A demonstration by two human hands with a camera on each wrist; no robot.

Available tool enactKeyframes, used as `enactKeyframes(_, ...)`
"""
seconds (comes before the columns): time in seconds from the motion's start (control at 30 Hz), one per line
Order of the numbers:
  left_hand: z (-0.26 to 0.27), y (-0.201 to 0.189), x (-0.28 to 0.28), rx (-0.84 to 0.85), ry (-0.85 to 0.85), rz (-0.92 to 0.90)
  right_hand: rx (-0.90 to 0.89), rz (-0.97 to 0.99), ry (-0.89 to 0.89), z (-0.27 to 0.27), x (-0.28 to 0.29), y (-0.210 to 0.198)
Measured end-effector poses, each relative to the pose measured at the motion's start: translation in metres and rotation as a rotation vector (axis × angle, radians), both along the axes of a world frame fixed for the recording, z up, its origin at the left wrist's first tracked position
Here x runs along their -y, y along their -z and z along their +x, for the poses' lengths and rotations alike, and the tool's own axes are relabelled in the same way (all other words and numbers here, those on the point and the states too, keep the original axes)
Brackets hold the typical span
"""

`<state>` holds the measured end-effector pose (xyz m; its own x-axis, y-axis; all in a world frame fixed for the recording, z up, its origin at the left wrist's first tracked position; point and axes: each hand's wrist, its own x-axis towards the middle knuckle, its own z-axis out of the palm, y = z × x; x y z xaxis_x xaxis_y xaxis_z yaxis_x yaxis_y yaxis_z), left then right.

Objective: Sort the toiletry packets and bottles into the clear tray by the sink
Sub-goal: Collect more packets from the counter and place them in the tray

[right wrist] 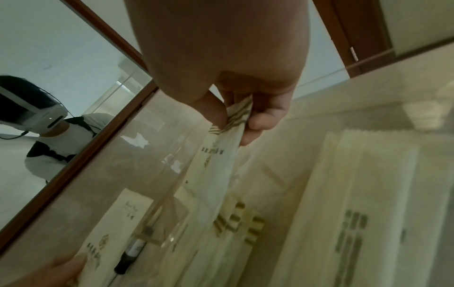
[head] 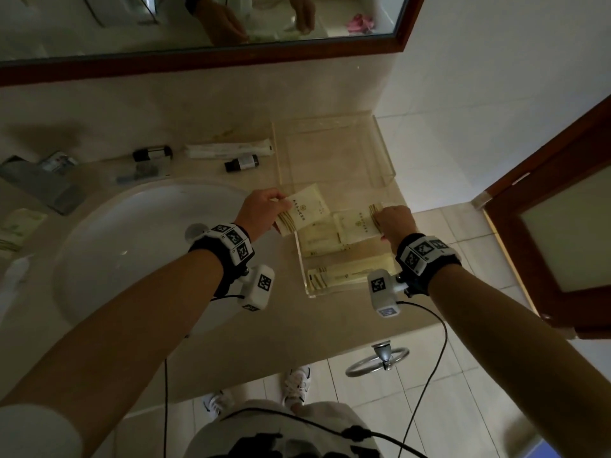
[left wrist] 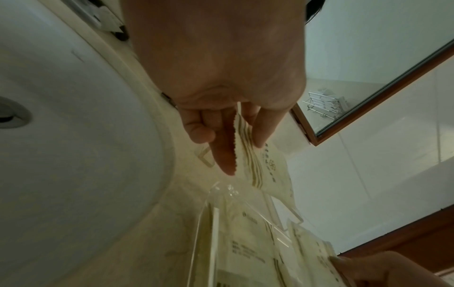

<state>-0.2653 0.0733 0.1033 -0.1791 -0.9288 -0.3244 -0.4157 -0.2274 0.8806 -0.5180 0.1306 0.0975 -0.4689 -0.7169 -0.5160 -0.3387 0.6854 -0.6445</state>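
A clear tray (head: 383,150) sits on the counter right of the sink (head: 109,252). My left hand (head: 261,209) pinches a cream packet (head: 305,208) by its striped end over the tray's left wall; the left wrist view shows that packet (left wrist: 260,167) between thumb and fingers. My right hand (head: 395,221) pinches a second cream packet (head: 355,224) inside the tray, also gripped in the right wrist view (right wrist: 218,155). More cream packets (head: 347,274) lie flat in the tray's near part. Two dark bottles (head: 241,161) (head: 152,153) and a long white packet (head: 228,149) lie on the counter behind the sink.
The faucet (head: 39,180) stands at the sink's left, with more packets (head: 16,226) beside it. A mirror (head: 198,24) with a wooden frame hangs above. A wooden door (head: 555,233) is at the right. The tray's far half (head: 334,153) holds nothing.
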Motion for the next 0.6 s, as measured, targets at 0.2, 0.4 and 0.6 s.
enactKeyframes(0.2,-0.022,0.004,0.001,0.003,0.028,0.016,-0.139,0.005,0.13,-0.02,-0.008,0.001)
enactKeyframes(0.4,-0.036,0.005,0.004,-0.026,0.05,0.02,-0.157,0.057,0.128,-0.02,-0.007,0.009)
enactKeyframes(0.6,-0.039,0.007,0.008,-0.008,0.056,-0.006,-0.101,0.05,0.127,-0.018,-0.003,0.013)
